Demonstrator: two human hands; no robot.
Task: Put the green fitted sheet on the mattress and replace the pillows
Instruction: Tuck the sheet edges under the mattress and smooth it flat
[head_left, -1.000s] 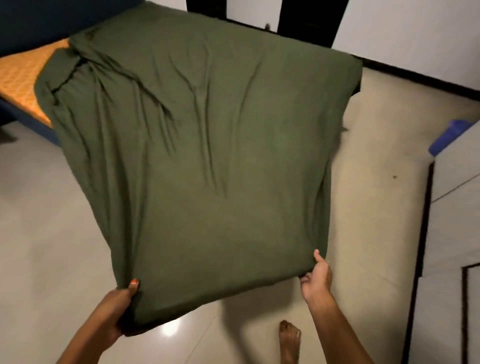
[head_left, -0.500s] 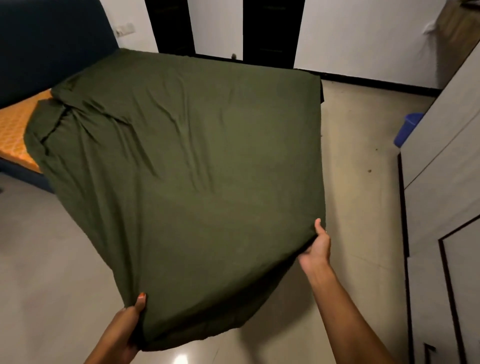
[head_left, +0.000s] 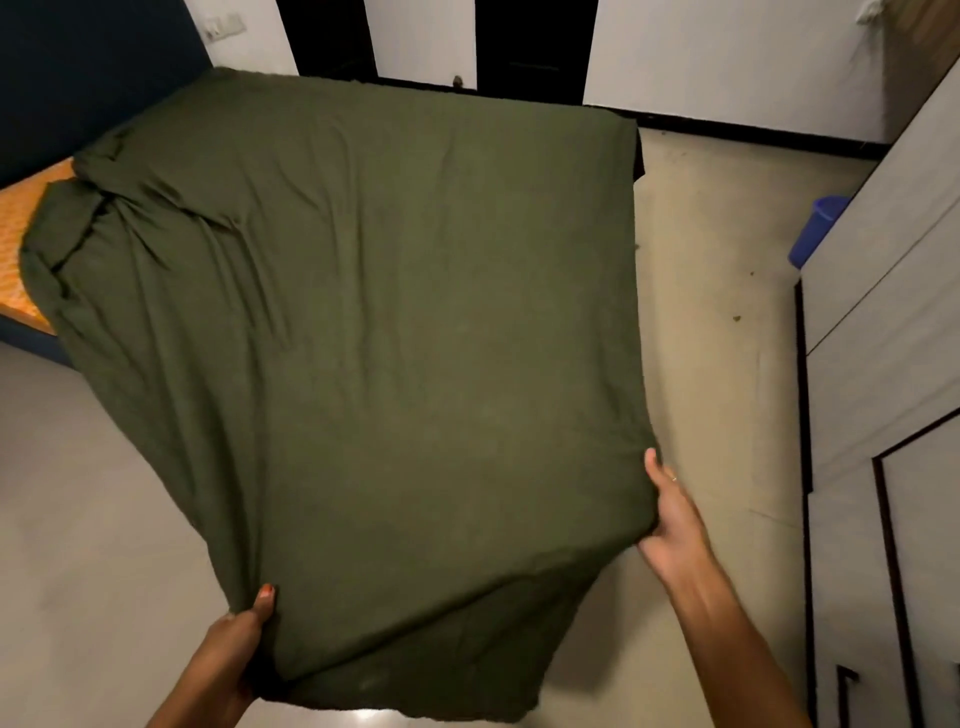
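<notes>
We hold the green fitted sheet (head_left: 374, 332) stretched out in front of us, and it covers most of the view. Our left hand (head_left: 228, 649) grips the near left edge of the sheet: the thumb, with an orange-painted nail, lies on top of the cloth, and the other fingers are hidden under it, so we cannot tell how they lie. Our right hand (head_left: 675, 525) grips the near right corner: the thumb points up along the edge of the cloth, and the other fingers are curled under the fabric and mostly out of sight. A thin ring shows on this hand. Between the two hands the near edge of the sheet hangs down in a loose fold above the floor (head_left: 711, 322). The far part of the sheet lies over the mattress (head_left: 15, 249), which shows only as an orange strip at the left edge of the view, beside the bunched far left corner of the sheet. There the cloth is gathered into twisted folds, while the far right corner looks flat and reaches the edge of the bed. A dark blue headboard (head_left: 78, 73) stands behind the mattress on the left. On the right stands a pale wardrobe (head_left: 883, 291) with dark trim, and a blue bin (head_left: 815, 228) stands on the floor just beside it.
</notes>
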